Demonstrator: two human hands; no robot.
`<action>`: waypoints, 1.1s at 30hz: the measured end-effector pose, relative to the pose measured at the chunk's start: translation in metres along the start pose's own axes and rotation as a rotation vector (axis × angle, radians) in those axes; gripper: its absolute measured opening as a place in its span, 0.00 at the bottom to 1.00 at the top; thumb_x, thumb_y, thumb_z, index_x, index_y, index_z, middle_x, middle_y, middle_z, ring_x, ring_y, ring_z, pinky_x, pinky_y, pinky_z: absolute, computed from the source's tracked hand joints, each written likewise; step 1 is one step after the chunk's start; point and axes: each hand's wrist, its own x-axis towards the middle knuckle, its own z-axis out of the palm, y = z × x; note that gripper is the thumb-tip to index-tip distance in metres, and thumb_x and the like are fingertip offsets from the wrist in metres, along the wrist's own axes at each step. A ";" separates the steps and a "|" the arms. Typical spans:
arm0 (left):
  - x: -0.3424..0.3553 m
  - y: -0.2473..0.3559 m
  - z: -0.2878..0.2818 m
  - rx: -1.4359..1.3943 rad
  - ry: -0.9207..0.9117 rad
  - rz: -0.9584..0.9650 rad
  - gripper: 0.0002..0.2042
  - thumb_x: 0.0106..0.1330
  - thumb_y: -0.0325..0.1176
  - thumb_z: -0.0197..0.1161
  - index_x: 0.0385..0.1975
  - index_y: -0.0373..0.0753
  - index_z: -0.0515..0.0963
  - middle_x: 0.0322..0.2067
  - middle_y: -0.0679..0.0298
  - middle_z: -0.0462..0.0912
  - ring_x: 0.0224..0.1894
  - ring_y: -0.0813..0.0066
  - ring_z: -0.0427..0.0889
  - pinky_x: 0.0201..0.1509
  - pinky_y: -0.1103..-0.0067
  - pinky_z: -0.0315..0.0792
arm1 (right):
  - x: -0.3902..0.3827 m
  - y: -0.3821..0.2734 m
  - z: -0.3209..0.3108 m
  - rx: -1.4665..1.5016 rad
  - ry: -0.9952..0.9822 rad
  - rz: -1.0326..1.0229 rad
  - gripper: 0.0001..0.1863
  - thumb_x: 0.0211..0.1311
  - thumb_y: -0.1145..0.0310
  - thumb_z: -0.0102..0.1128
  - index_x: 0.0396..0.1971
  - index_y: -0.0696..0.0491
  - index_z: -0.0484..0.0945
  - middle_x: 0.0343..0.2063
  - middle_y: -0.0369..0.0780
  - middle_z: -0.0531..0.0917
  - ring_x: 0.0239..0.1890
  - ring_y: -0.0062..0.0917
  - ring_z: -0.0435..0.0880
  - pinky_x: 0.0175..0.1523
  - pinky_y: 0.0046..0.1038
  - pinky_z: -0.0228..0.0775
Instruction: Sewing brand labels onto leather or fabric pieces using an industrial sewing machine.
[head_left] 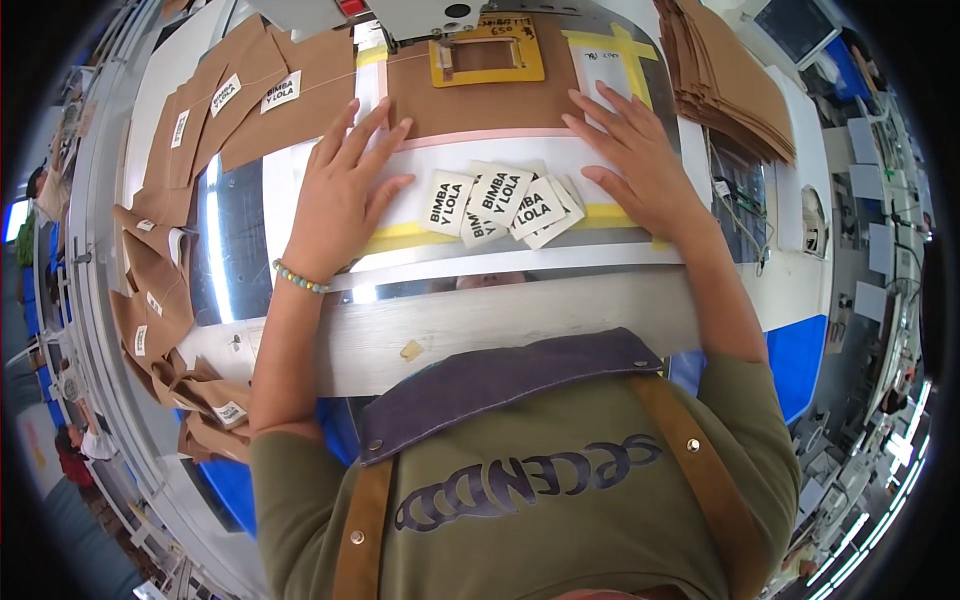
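A brown fabric piece lies flat under the sewing machine head. On it rests a yellow rectangular frame with a window in its middle. My left hand is open, fingers spread, its fingertips at the fabric's near left edge. On the other side, my right hand is also open, with its fingertips by the fabric's right edge. Between my hands, a loose pile of white labels with black print sits on the white work surface. Neither hand holds anything.
Brown pieces with sewn-on labels spread over the left side and hang down the table's left edge. A stack of plain brown pieces stands at the far right. Cables run below it. Yellow tape marks the surface.
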 end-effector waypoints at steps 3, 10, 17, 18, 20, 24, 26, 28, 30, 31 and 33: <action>0.000 0.000 -0.001 0.020 -0.057 -0.019 0.26 0.69 0.39 0.68 0.68 0.47 0.77 0.75 0.62 0.68 0.78 0.49 0.61 0.79 0.59 0.60 | 0.000 0.001 0.001 -0.016 -0.003 -0.007 0.30 0.76 0.54 0.51 0.73 0.49 0.70 0.77 0.39 0.65 0.81 0.42 0.54 0.82 0.50 0.43; -0.001 -0.006 0.000 -0.114 -0.017 -0.006 0.23 0.67 0.36 0.70 0.62 0.43 0.82 0.72 0.60 0.73 0.75 0.50 0.66 0.76 0.60 0.64 | -0.002 0.006 0.005 -0.011 0.055 -0.031 0.29 0.76 0.50 0.55 0.70 0.49 0.74 0.75 0.37 0.69 0.79 0.40 0.59 0.81 0.49 0.47; -0.001 -0.008 0.006 -0.120 0.025 -0.003 0.21 0.67 0.38 0.71 0.60 0.46 0.84 0.70 0.62 0.76 0.73 0.53 0.69 0.74 0.60 0.66 | -0.001 0.002 0.001 0.003 0.051 -0.032 0.26 0.77 0.56 0.53 0.70 0.50 0.74 0.75 0.40 0.68 0.79 0.40 0.59 0.81 0.48 0.46; -0.001 -0.007 0.005 -0.114 0.010 -0.012 0.20 0.68 0.34 0.69 0.60 0.42 0.84 0.71 0.59 0.74 0.74 0.52 0.68 0.76 0.61 0.65 | 0.000 0.001 -0.002 0.027 0.067 -0.061 0.25 0.76 0.58 0.55 0.67 0.50 0.76 0.73 0.40 0.71 0.77 0.40 0.62 0.80 0.47 0.49; -0.001 -0.006 0.005 -0.100 0.021 -0.006 0.20 0.69 0.33 0.68 0.61 0.43 0.83 0.71 0.59 0.74 0.74 0.52 0.68 0.76 0.61 0.65 | 0.006 -0.002 -0.010 0.074 0.104 -0.126 0.22 0.74 0.60 0.59 0.63 0.51 0.81 0.70 0.39 0.75 0.75 0.39 0.68 0.79 0.46 0.55; 0.001 -0.005 0.004 -0.098 0.072 0.012 0.21 0.68 0.37 0.70 0.61 0.45 0.82 0.71 0.62 0.74 0.73 0.53 0.69 0.73 0.61 0.68 | 0.022 -0.023 -0.016 0.161 0.224 -0.300 0.15 0.68 0.65 0.65 0.52 0.51 0.86 0.59 0.35 0.85 0.66 0.34 0.78 0.74 0.43 0.65; 0.001 -0.003 0.002 -0.143 0.083 0.003 0.22 0.68 0.36 0.70 0.62 0.45 0.82 0.70 0.62 0.75 0.72 0.52 0.70 0.73 0.61 0.69 | 0.035 -0.033 -0.013 0.118 0.209 -0.426 0.13 0.65 0.66 0.68 0.47 0.50 0.87 0.52 0.33 0.87 0.62 0.30 0.81 0.73 0.40 0.67; 0.002 0.001 -0.002 -0.211 0.084 0.015 0.22 0.67 0.35 0.70 0.62 0.44 0.81 0.69 0.61 0.76 0.72 0.52 0.71 0.73 0.61 0.69 | 0.047 -0.038 -0.012 -0.027 0.221 -0.570 0.13 0.60 0.67 0.69 0.45 0.51 0.87 0.48 0.34 0.88 0.60 0.30 0.82 0.73 0.40 0.68; 0.003 0.005 -0.007 -0.309 0.072 0.044 0.23 0.66 0.34 0.70 0.62 0.43 0.81 0.68 0.60 0.77 0.71 0.52 0.72 0.73 0.61 0.69 | 0.054 -0.040 -0.013 -0.114 0.209 -0.641 0.13 0.56 0.68 0.69 0.42 0.51 0.87 0.44 0.34 0.88 0.58 0.29 0.83 0.71 0.40 0.69; 0.003 0.008 -0.009 -0.348 0.059 0.058 0.23 0.66 0.33 0.71 0.62 0.42 0.81 0.68 0.59 0.77 0.70 0.51 0.73 0.72 0.61 0.69 | 0.058 -0.041 -0.014 -0.122 0.203 -0.645 0.12 0.55 0.68 0.69 0.41 0.51 0.87 0.42 0.34 0.88 0.56 0.29 0.83 0.70 0.39 0.70; 0.002 0.017 -0.013 -0.426 0.033 0.082 0.23 0.65 0.32 0.71 0.61 0.40 0.80 0.67 0.58 0.78 0.69 0.51 0.74 0.72 0.62 0.70 | 0.063 -0.042 -0.018 -0.095 0.245 -0.563 0.11 0.54 0.69 0.68 0.39 0.50 0.87 0.41 0.34 0.88 0.53 0.29 0.85 0.68 0.38 0.72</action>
